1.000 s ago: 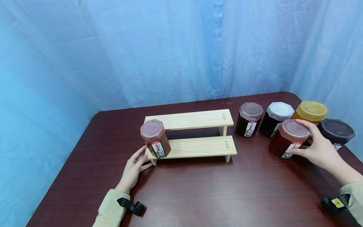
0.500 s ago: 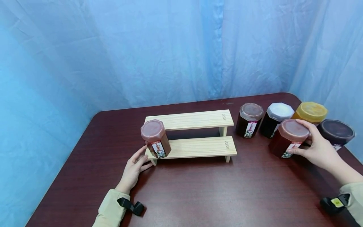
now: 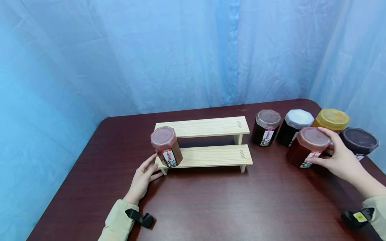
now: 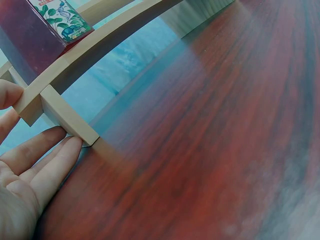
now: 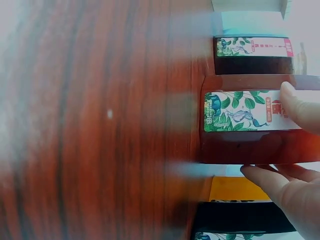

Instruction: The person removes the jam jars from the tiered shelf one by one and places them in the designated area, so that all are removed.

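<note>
My right hand (image 3: 342,159) holds an eight-sided jar (image 3: 308,147) with dark red contents and a pinkish lid, thumb on its label and fingers on the far side. In the right wrist view the thumb lies across the label of this jar (image 5: 240,147), which stands upright on the table. At the left end of a two-step wooden shelf (image 3: 215,155), my left hand (image 3: 141,180) touches the lower board's end and its leg with fairly straight fingers, as the left wrist view also shows. A similar reddish-brown jar (image 3: 165,147) stands on that lower step, beside the hand.
Behind the held jar stand a dark jar with a greyish lid (image 3: 266,129) and one with a white lid (image 3: 297,118). A yellow-lidded jar (image 3: 331,118) and a black-lidded jar (image 3: 359,139) are close to the right hand. Blue curtains (image 3: 187,50) hang around the dark table (image 3: 211,207).
</note>
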The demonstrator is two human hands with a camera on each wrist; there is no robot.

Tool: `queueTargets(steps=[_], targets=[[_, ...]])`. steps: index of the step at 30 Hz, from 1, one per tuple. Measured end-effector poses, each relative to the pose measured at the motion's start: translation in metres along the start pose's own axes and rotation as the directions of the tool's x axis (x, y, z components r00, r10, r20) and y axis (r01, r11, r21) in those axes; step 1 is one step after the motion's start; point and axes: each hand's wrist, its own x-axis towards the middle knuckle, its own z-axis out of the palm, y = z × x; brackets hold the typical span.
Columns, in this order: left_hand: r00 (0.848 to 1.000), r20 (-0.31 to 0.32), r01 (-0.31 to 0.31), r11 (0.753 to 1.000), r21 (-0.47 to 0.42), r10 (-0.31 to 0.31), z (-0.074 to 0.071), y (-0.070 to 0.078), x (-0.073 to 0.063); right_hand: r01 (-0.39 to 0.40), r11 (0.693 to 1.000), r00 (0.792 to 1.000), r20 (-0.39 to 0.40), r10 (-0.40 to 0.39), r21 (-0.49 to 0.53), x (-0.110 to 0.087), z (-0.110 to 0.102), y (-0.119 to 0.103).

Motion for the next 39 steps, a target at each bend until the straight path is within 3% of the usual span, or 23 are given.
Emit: queueTargets(steps=[15,26,32,39], targets=[[1.000,-0.006,0.005,1.000,0.006,-0.005,0.000,0.000,0.001,-0.165,0.986,0.986,-0.002,0.165,-0.036,-0.001,-0.012,-0.025],[1.000,-0.003,-0.006,1.000,-0.015,0.005,0.001,0.000,0.001,-0.054,0.989,0.980,-0.182,0.079,0.138,-0.006,-0.024,-0.046],[1.000,0.000,-0.017,1.000,-0.008,0.017,0.001,0.001,0.001,0.018,0.983,0.987,-0.160,0.012,0.182,-0.010,-0.020,-0.063],[1.000,0.002,-0.004,1.000,-0.007,0.004,0.000,0.001,0.000,0.145,0.959,0.987,-0.098,-0.124,0.244,-0.012,-0.006,-0.082]])
